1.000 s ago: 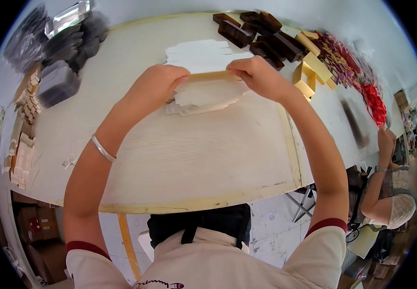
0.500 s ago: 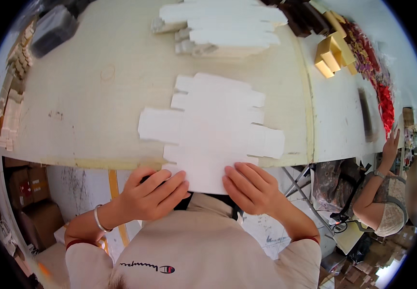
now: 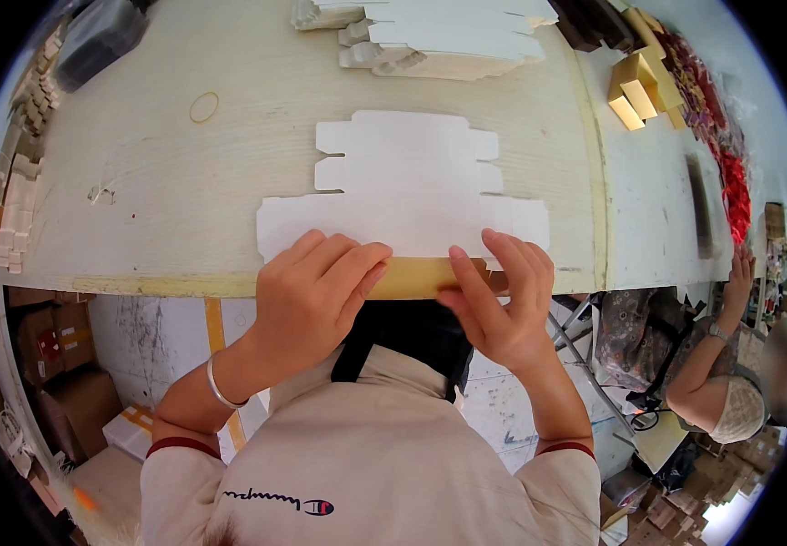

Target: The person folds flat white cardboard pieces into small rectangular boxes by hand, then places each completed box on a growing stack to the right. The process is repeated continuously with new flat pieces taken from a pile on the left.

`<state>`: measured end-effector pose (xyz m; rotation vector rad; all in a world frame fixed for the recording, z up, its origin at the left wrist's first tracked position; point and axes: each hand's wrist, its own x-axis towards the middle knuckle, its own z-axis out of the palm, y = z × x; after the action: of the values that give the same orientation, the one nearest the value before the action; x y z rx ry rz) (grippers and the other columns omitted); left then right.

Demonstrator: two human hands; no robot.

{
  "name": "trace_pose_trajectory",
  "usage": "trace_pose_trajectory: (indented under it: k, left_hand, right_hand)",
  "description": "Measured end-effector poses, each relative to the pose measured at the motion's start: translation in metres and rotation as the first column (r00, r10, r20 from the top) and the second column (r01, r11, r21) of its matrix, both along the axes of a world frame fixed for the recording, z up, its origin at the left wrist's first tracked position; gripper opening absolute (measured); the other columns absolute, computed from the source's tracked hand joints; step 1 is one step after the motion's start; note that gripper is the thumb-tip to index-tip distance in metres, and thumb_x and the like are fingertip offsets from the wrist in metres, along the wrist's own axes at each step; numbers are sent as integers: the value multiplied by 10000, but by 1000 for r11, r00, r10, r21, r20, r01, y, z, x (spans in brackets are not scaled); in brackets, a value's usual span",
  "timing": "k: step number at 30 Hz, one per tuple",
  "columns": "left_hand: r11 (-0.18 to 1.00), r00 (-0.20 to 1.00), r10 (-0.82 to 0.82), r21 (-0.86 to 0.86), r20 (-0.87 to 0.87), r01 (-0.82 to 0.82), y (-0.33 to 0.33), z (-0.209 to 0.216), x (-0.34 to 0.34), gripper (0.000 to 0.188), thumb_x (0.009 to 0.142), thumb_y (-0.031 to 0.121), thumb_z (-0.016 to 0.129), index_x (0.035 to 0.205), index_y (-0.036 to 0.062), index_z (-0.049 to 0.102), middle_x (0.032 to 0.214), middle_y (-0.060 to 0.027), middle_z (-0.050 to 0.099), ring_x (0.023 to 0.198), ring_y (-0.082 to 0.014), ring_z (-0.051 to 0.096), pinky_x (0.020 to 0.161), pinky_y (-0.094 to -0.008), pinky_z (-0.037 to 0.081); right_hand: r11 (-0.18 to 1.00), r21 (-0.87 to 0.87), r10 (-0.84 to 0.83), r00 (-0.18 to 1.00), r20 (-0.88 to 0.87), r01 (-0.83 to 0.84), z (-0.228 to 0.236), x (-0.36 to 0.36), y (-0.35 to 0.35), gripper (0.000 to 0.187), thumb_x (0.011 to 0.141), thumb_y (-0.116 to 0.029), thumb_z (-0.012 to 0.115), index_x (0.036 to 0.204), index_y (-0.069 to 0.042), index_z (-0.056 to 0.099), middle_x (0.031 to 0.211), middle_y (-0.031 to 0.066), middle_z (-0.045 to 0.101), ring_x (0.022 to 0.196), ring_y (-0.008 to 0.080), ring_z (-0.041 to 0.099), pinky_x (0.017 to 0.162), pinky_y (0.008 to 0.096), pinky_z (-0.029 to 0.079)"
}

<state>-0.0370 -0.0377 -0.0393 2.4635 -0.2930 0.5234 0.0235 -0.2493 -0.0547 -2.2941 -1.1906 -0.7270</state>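
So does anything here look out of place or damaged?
Nothing looks damaged. The flat white box blank lies square on the table, both hands pressing its near flap over the edge. The only stray is a rubber band lying loose at the far left.

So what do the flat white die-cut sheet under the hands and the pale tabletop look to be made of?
The flat white die-cut sheet looks like thin matte cardboard: notched tabs, and the flap folded up at the near edge shows a tan underside. The pale tabletop appears to be whitewashed wood or wood-look laminate, going by its fine grain lines. Left hand and right hand press the fold.
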Motion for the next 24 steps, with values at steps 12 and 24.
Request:
trace_pose_trajectory:
  k: [12, 24]
  left_hand:
    - [943, 974, -214, 276, 74, 186, 0, 1, -19, 358, 722, 255, 759, 962, 4, 669, 929, -82, 597, 793, -245, 568, 660, -341, 473]
    - [976, 950, -213, -14, -230, 215, 11, 10, 10, 137, 767, 136, 728, 780, 60, 614, 791, -37, 585, 653, -243, 548, 521, -339, 421]
  right_hand:
    - [966, -196, 174, 984, 28, -166, 3, -17, 3, 305, 726, -44, 621, 1025, 5, 660, 941, 90, 550, 790, 198, 543, 679, 317, 461]
    - [967, 16, 162, 569, -807, -252, 42, 17, 21, 124, 813, -64, 662, 830, -39, 541, 751, 89, 479, 689, 280, 520, 594, 388, 437]
